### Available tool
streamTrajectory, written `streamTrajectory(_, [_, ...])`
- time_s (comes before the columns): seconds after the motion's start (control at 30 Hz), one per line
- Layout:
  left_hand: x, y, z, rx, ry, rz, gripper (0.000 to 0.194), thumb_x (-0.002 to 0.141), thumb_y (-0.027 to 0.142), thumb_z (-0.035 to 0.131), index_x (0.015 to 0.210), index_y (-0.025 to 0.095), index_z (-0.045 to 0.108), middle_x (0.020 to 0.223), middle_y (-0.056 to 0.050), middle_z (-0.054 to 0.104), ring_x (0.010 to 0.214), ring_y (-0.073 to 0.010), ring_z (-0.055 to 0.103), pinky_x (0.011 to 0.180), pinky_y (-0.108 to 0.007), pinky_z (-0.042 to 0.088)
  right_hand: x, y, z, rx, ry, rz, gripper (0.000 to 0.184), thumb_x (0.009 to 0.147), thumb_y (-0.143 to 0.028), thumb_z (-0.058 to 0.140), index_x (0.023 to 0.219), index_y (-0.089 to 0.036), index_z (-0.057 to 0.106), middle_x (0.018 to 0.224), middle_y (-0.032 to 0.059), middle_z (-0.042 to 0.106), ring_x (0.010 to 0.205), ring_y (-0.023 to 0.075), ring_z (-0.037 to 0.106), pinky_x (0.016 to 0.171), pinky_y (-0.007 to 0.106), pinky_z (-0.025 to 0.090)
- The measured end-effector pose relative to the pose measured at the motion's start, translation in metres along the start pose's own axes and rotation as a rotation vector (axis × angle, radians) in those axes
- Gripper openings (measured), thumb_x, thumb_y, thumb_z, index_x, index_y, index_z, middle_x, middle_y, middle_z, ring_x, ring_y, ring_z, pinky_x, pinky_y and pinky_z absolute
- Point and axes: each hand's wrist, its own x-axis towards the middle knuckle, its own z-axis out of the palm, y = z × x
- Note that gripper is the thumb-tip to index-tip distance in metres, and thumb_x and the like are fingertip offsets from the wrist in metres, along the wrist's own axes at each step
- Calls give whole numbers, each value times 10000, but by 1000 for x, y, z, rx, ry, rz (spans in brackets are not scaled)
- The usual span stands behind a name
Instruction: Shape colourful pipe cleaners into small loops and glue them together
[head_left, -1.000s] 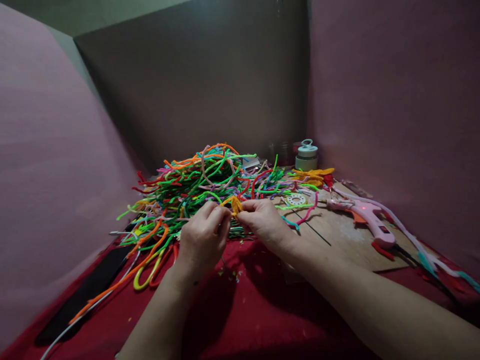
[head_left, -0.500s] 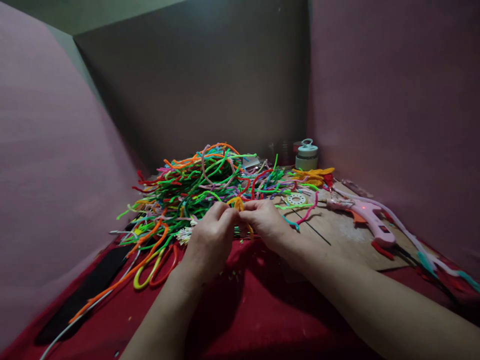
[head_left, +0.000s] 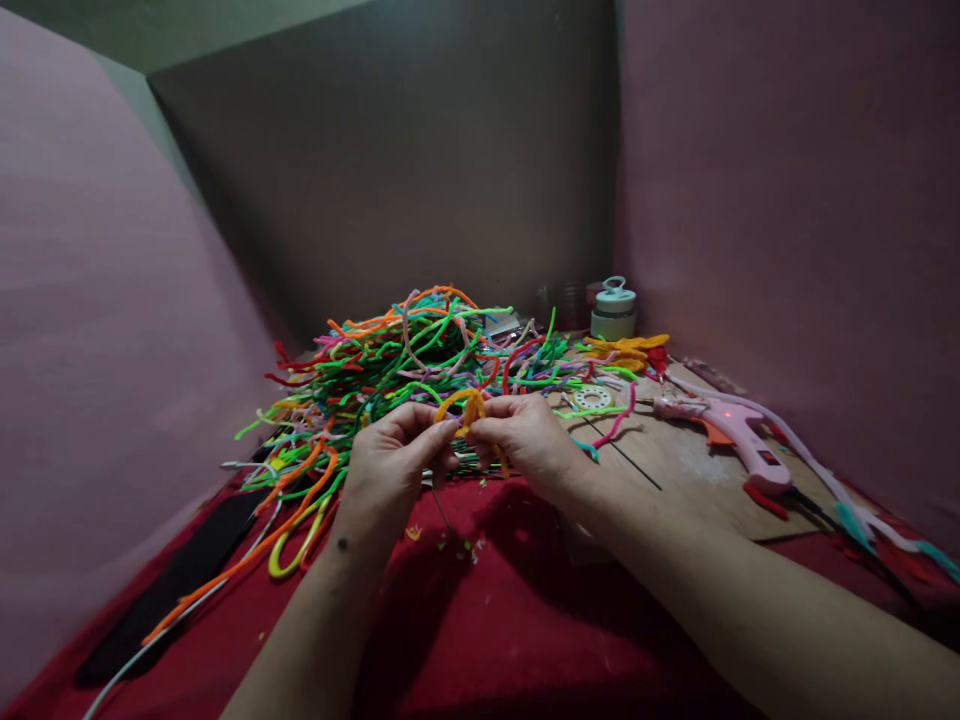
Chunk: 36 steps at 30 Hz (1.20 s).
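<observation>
Between my two hands is a yellow-orange pipe cleaner (head_left: 473, 403), bent into loops, with one end hanging down below my right fingers. My left hand (head_left: 394, 465) pinches its left side between thumb and forefinger. My right hand (head_left: 529, 445) is closed on its right side, thumb against the fingers. Just behind my hands lies a large heap of coloured pipe cleaners (head_left: 420, 350), mostly green, with orange, red and pink ones among them. My fingers cover part of the bent piece.
A pink glue gun (head_left: 739, 430) with a red light lies on a brown board (head_left: 675, 480) at the right. Nearby are a white perforated disc (head_left: 592, 399), yellow-orange pieces (head_left: 626, 350) and a pale green lidded jar (head_left: 613, 312). A black strip (head_left: 172, 595) lies left on the red cloth (head_left: 517, 620).
My left hand has shifted left and turned, its fingers opening out from a tighter pinch. More of the yellow-orange loop now shows between my hands. The right hand has barely moved.
</observation>
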Motion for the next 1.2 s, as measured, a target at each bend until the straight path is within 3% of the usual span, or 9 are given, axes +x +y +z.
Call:
streamTrajectory(0.2, [-4, -12, 7, 398, 199, 434, 88, 746, 253, 594, 711, 177, 569, 610, 25, 566, 516, -94, 520, 482, -204, 407, 2, 5, -1, -8, -42, 7, 58, 585, -182, 582, 600, -137, 614, 456, -42, 507, 373, 77, 412, 386, 223, 345])
streamTrajectory(0.3, [-6, -15, 8, 543, 209, 658, 66, 763, 174, 569, 697, 174, 563, 667, 11, 555, 600, -99, 525, 556, -210, 413, 2, 5, -1, 92, -71, 28, 63, 572, -198, 594, 581, -135, 593, 471, -38, 518, 382, 80, 429, 384, 221, 361])
streamTrajectory(0.4, [-5, -14, 9, 556, 162, 759, 93, 768, 136, 565, 686, 173, 543, 677, 9, 526, 627, -98, 504, 591, -215, 404, 1, 4, 0, 196, -91, 62, 93, 581, -224, 598, 569, -134, 579, 479, -33, 528, 393, 78, 445, 410, 226, 403])
streamTrajectory(0.53, [-2, -11, 10, 434, 110, 681, 124, 734, 160, 611, 639, 175, 534, 744, -3, 503, 688, -111, 500, 612, -221, 407, 2, 5, -2, 204, -126, 54, 127, 608, -244, 620, 566, -139, 561, 461, -37, 518, 353, 67, 423, 371, 211, 379])
streamTrajectory(0.7, [0, -7, 5, -22, -143, 241, 193, 724, 247, 633, 883, 195, 536, 823, -4, 589, 663, -127, 577, 596, -248, 467, 3, 4, -4, 323, -198, 125, 124, 642, -236, 643, 651, -127, 584, 484, -32, 538, 361, 70, 459, 353, 193, 372])
streamTrajectory(0.77, [0, -5, 3, -103, -233, 161, 252, 756, 251, 601, 989, 189, 524, 885, -27, 620, 707, -143, 603, 631, -269, 488, 3, 1, -6, 390, -193, 177, 96, 662, -209, 623, 666, -123, 583, 493, -27, 551, 361, 67, 460, 353, 190, 377])
streamTrajectory(0.9, [2, -4, 2, -133, -263, 169, 286, 762, 202, 588, 1039, 170, 525, 962, -52, 626, 785, -148, 609, 682, -264, 497, 4, -3, -10, 471, -219, 298, 72, 715, -144, 543, 655, -116, 571, 457, -28, 534, 340, 54, 433, 340, 170, 342])
streamTrajectory(1.03, [3, -6, 7, -146, -187, 174, 315, 706, 154, 634, 993, 166, 505, 865, -21, 623, 755, -116, 599, 646, -206, 476, 6, -2, -13, 538, -271, 420, 72, 745, -136, 529, 699, -117, 581, 455, -32, 533, 341, 46, 426, 345, 160, 319])
streamTrajectory(1.2, [4, -12, 12, -91, -152, 216, 327, 729, 143, 590, 1024, 197, 459, 818, 4, 600, 715, -103, 584, 601, -193, 451, 8, 0, -13, 573, -244, 441, 76, 742, -133, 536, 686, -119, 585, 468, -26, 531, 370, 47, 435, 378, 161, 350])
